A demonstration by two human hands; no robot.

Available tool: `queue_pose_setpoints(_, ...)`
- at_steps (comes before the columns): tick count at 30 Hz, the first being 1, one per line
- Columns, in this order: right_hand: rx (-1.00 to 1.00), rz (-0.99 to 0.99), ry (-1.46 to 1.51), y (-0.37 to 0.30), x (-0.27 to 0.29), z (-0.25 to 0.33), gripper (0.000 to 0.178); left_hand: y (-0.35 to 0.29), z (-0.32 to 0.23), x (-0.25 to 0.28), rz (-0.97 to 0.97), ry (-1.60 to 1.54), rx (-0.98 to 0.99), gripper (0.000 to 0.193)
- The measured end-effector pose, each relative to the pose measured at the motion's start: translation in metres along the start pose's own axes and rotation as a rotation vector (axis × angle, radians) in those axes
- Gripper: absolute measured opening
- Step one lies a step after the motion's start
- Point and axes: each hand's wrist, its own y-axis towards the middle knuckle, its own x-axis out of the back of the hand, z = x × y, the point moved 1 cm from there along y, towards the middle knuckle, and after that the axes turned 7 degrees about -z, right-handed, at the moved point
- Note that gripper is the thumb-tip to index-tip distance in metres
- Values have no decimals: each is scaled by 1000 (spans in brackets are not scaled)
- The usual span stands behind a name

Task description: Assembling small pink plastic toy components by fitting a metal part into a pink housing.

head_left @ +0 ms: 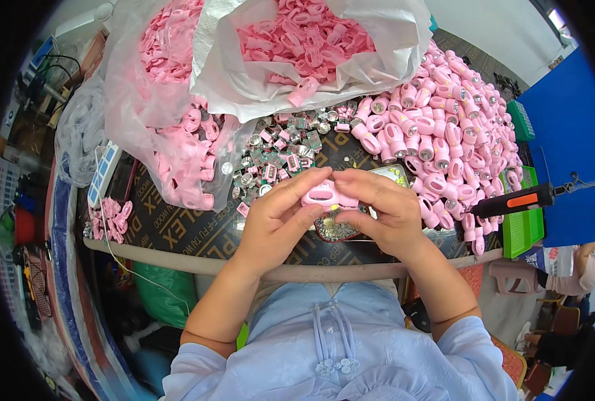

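Our left hand [277, 217] and right hand [392, 212] both grip one pink casing [320, 196], which we hold above the near side of the surface [201, 230], left of a heap of pink torches [444, 134]

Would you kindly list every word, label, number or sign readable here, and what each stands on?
Black tabletop: large tan lettering, legible in places, but I don't copy printed wording.
Held pink casing: no readable text.
Blue-and-white sheet, far left: any print is too small to read.
Elsewhere, any marks are too small or blurred to read.
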Motion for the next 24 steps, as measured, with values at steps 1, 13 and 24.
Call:
queue_pose_setpoints(1,7,-7,2,0,0,0,49,0,-1,1,19,118,-64,48)
queue_pose_setpoints(13,38,30,5,5,-2,0,47,1,-12,2,-7,520,-304,46)
queue_pose_setpoints(24,14,-5,61,2,-5,-5,47,0,-4,-2,-106,-158,-86,41)
